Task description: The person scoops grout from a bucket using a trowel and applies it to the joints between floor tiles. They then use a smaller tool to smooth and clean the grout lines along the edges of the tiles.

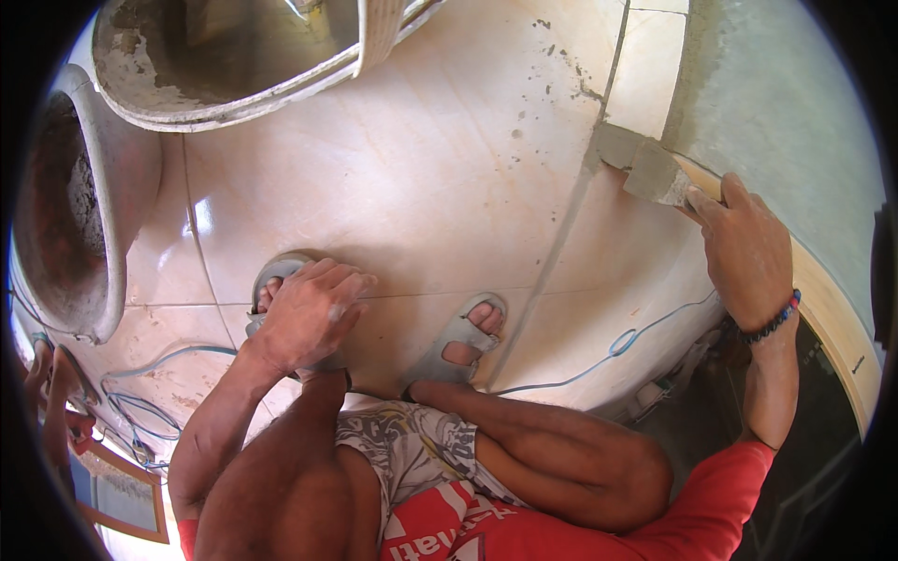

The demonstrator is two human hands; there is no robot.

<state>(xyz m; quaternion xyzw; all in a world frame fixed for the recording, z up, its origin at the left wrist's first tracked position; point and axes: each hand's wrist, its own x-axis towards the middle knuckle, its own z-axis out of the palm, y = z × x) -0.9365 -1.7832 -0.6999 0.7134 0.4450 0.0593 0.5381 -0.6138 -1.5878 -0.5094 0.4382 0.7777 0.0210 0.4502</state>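
Observation:
My right hand point(744, 243) grips a putty knife point(659, 176) with grey mortar on its blade. The blade lies over a mortar-smeared joint at the end of a narrow pale tile strip point(644, 70), beside a light wooden edging point(832, 318). My left hand point(313, 309) hangs above my left sandal, fingers loosely bent and apart, with nothing visible in them. My right sandal point(440, 360) rests on the large cream floor tiles point(402, 187).
A bucket with grey residue point(224, 122) stands at the top left, beside a mortar-crusted basin point(117, 280). Blue cords point(187, 351) loop across the floor. A pale green surface point(795, 122) borders the right. Footwear and a wooden-framed object point(117, 528) lie at the lower left.

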